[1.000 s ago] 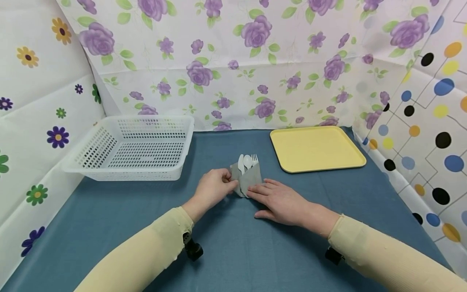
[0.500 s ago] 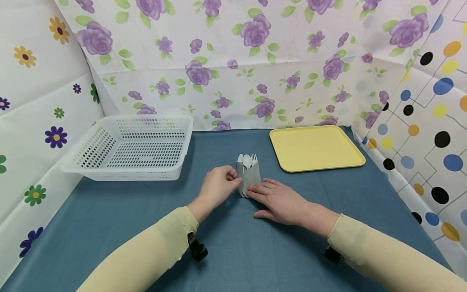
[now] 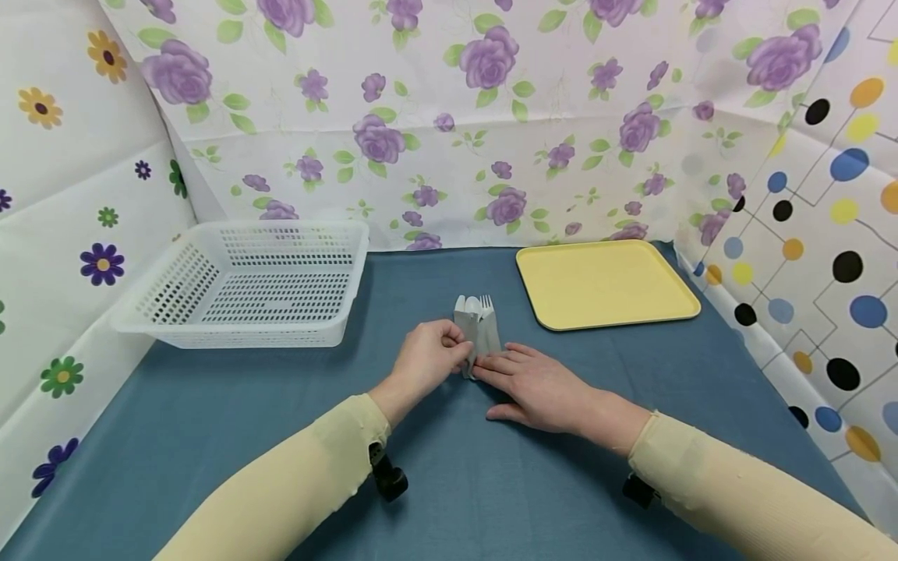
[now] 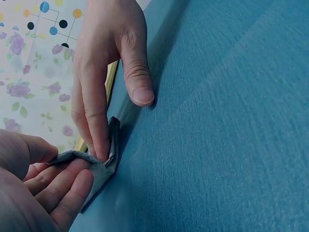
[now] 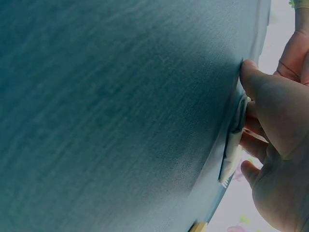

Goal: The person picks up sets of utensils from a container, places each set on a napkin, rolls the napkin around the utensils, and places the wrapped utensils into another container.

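A grey napkin [image 3: 489, 336] lies folded in the middle of the table around white plastic cutlery. The tops of a knife [image 3: 460, 304], a spoon [image 3: 473, 305] and a fork [image 3: 486, 302] stick out at its far end. My left hand [image 3: 428, 357] pinches the napkin's left flap between thumb and fingers, lifted over the cutlery; the raised fold [image 4: 72, 155] shows in the left wrist view. With extended fingers my right hand [image 3: 539, 389] presses the napkin's lower right part. The cutlery's lower ends are hidden inside the napkin.
A white perforated plastic basket [image 3: 337, 336] stands at the back left. At the back right lies a yellow tray [image 3: 606, 284]. Blue cloth [image 3: 449, 483] covers the table, with flowered and dotted sheets [image 3: 491, 140] hanging round its back and sides.
My left hand has moved rightward with the napkin's left flap, bringing it up and across the knife and spoon toward my right fingers. My right hand has stayed in place.
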`<state>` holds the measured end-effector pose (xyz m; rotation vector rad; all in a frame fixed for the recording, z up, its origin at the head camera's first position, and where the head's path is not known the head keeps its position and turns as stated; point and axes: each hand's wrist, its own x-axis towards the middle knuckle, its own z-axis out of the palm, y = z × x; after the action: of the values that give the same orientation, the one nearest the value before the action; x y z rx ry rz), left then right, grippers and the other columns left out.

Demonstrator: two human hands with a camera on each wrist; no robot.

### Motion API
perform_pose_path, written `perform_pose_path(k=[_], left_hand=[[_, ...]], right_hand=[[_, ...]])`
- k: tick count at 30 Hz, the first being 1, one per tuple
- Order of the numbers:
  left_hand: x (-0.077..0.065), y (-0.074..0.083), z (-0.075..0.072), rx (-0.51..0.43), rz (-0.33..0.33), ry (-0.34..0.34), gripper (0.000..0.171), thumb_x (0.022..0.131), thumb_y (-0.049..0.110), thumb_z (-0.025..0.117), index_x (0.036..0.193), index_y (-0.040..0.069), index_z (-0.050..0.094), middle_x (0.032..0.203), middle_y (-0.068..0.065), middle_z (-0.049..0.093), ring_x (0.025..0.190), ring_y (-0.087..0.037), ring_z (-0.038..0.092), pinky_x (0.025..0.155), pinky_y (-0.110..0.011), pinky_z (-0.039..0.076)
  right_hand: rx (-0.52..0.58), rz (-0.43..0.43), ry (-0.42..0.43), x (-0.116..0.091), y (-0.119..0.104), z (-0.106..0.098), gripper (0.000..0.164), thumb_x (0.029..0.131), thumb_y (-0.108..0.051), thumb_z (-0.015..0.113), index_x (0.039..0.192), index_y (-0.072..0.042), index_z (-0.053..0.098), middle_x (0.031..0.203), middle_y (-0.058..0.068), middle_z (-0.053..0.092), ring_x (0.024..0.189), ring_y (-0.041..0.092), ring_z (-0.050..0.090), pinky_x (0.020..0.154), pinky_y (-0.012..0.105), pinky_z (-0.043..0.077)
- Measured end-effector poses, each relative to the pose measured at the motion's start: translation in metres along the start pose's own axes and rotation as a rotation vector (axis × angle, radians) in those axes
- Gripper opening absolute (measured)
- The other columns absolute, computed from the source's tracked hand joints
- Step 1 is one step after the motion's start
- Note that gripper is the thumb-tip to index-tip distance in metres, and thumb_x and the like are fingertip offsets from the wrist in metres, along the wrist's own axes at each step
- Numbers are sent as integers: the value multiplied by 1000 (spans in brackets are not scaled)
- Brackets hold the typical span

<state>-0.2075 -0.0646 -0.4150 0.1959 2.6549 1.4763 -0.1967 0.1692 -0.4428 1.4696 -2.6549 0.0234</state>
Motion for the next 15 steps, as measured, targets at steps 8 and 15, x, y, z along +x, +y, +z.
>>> perform_pose_path(k=[8,15], left_hand=[[2,-4,4,-38,-6,-20,11,108,15,74,100,8,73,92,-4,80,83,-18,79,76,-36,65],[3,-7,5,34,19,-41,10,108,17,74,101,10,74,92,-1,79,79,-14,74,72,-35,61]], right_hand=[[28,3,-14,-1,1,0,72,107,-54,69,160,-6,58,161,14,58,150,31,54,129,54,33],[137,44,12,-11,6,-4,67,108,-45,73,160,-6,57,164,12,53,152,33,50,126,52,40]])
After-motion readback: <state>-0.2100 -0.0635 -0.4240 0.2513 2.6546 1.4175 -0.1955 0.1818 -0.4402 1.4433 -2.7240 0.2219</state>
